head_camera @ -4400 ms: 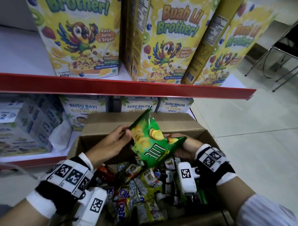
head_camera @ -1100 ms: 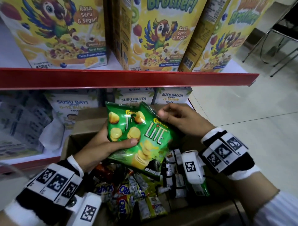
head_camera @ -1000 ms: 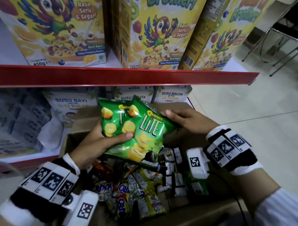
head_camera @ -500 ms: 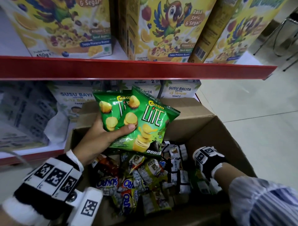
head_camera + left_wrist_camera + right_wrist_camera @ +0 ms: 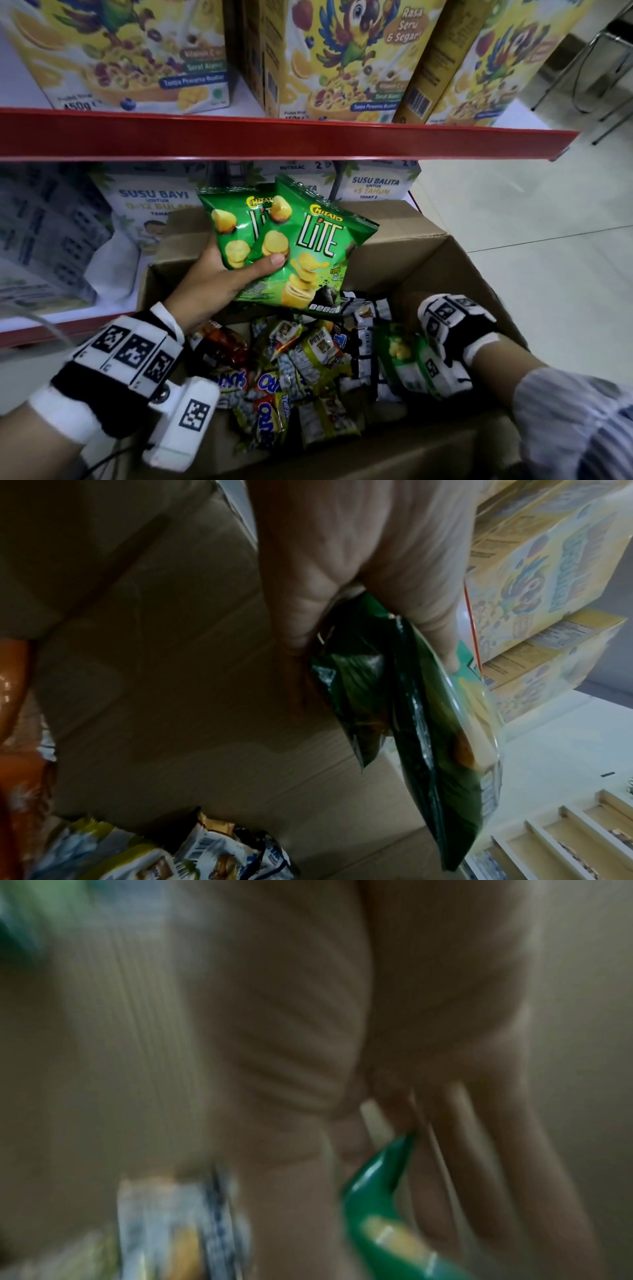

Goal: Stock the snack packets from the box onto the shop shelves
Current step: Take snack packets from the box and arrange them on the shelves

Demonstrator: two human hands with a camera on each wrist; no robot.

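Shop aisle, red-edged shelf [image 5: 274, 140] above open cardboard box [image 5: 428, 260]. Your left hand [image 5: 219, 277] clamps two green chip packets [image 5: 301, 246] over box, thumb across fronts. Right hand [image 5: 394, 1069] down among loose packets, third green packet [image 5: 383, 1218] at fingers; grip unclear through blur. Packets light, puffy, slick, crushable: take by crimped edges, squeeze gently.

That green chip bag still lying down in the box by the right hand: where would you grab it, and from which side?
Probably from above, by its upper edge. The green chip bag lies against the wall of the cardboard box, with small packets crowding its other side, so only the top looks free. A pinch grip on the flat edge should spare the chips. The right hand is already there, though blur hides its grip.
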